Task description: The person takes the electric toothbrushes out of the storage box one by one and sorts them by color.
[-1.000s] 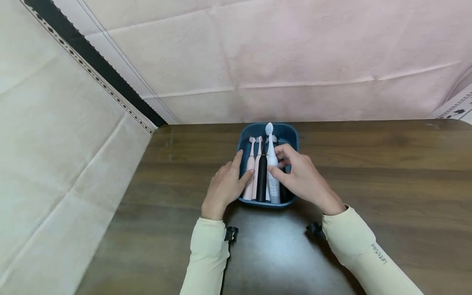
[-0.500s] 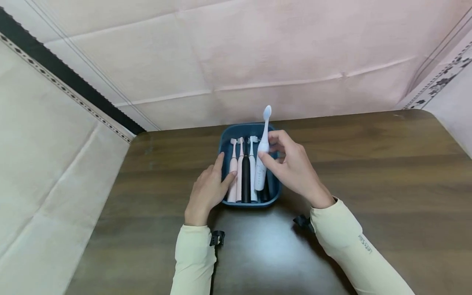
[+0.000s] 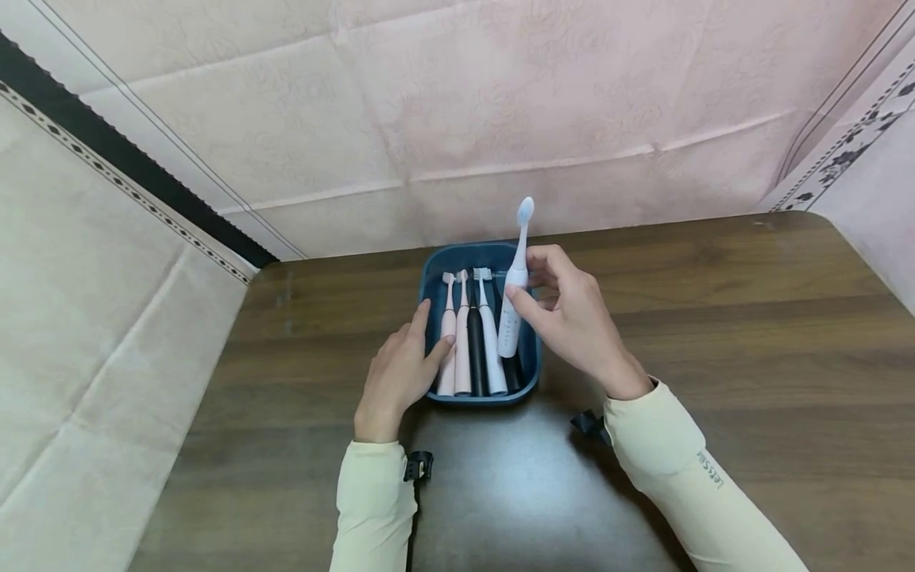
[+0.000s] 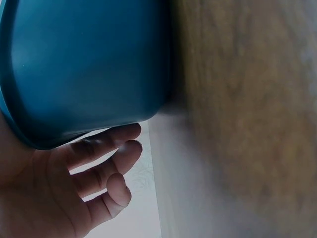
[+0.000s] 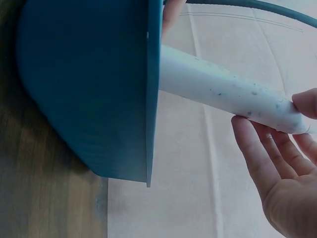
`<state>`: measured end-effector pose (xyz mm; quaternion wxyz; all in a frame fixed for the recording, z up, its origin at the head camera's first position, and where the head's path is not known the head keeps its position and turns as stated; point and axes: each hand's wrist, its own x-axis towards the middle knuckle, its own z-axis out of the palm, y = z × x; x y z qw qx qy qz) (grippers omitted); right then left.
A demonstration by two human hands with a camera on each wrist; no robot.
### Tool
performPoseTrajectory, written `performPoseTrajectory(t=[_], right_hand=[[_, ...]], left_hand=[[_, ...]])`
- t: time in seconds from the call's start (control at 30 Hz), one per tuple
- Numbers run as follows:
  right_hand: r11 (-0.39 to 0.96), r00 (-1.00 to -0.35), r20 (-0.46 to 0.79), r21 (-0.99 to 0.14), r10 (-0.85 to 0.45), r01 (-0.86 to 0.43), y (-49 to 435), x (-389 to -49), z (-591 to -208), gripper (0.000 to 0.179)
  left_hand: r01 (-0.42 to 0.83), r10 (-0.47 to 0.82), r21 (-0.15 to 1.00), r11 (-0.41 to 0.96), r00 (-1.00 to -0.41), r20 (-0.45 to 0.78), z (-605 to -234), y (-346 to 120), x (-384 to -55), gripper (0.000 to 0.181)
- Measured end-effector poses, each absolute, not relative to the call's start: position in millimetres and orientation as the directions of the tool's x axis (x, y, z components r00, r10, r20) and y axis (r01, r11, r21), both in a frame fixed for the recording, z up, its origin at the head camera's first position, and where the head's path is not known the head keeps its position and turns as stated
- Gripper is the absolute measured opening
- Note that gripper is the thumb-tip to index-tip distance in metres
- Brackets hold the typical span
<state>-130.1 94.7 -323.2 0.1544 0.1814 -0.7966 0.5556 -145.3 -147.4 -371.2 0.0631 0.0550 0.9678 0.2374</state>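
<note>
In the head view my right hand (image 3: pixel 572 322) pinches a white electric toothbrush (image 3: pixel 509 322) between thumb and fingers. Its brush head points up and away, above the far rim of a blue plastic basket (image 3: pixel 486 401). The right wrist view shows the white handle (image 5: pixel 218 89) tilted, its lower end hidden behind the basket wall. My left hand (image 3: pixel 400 369) holds the basket's left side, thumb over the rim and fingers along the outer wall. Inside lie two pink toothbrushes (image 3: pixel 461 349), a black toothbrush (image 3: pixel 476 349), another white toothbrush (image 3: pixel 492 349) and a partly covered black handle (image 3: pixel 512 373).
The basket stands on a brown wooden table (image 3: pixel 715 334), near its far edge. Behind the table hangs a pale pink cloth (image 3: pixel 536 103). A light cloth with a dark band (image 3: pixel 129 143) hangs along the left side.
My right hand has lifted the white toothbrush up off the others, uncovering the second white toothbrush beneath. My left hand keeps its hold on the basket. The head view has shifted.
</note>
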Motion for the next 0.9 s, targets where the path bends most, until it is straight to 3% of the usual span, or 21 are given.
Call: performPoseTrajectory(t=[0.33, 0.9], right_hand=[[0.345, -0.862, 0.5, -0.797, -0.083, -0.495, 106, -133, -322, 0.034], [0.449, -0.837, 0.529, -0.787, 0.141, -0.422, 151, -135, -309, 0.032]], left_hand=[[0.078, 0.135, 0.466, 0.881, -0.987, -0.09, -372, -146, -146, 0.074], [0.073, 0.135, 0.463, 0.883, -0.985, -0.102, -370, -147, -146, 0.076]])
